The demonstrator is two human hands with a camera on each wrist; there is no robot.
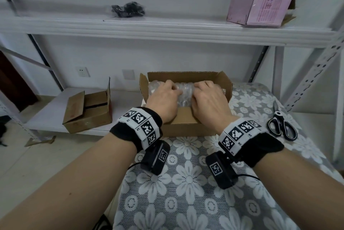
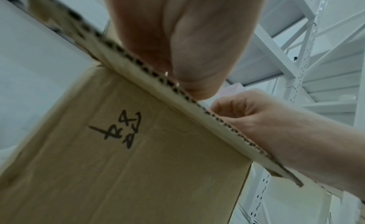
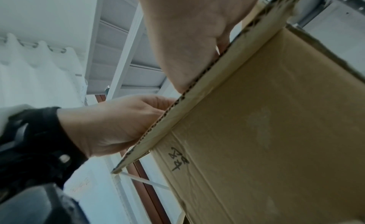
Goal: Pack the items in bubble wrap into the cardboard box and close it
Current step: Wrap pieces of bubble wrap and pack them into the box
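An open brown cardboard box (image 1: 186, 77) stands on the table with its flaps up. Inside lies a bubble-wrapped bundle (image 1: 184, 94) along the far wall. My left hand (image 1: 168, 91) and right hand (image 1: 202, 91) reach over the near wall, fingers curled down over the bundle's top, side by side. In the left wrist view, the left hand's (image 2: 177, 40) palm sits above the box's (image 2: 138, 165) corrugated rim, and the right hand (image 2: 254, 116) shows curled fingers. The right wrist view has the left hand (image 3: 118, 122) curled over the same rim beside the box wall (image 3: 276, 118). The bundle's contents are hidden.
Black-handled scissors (image 1: 282, 125) lie on the floral tablecloth (image 1: 186, 192) to the right of the box. A second open carton (image 1: 87, 112) sits on the low shelf at left. On the upper shelf are a pink box (image 1: 260, 6) and a bagged black item (image 1: 128, 9).
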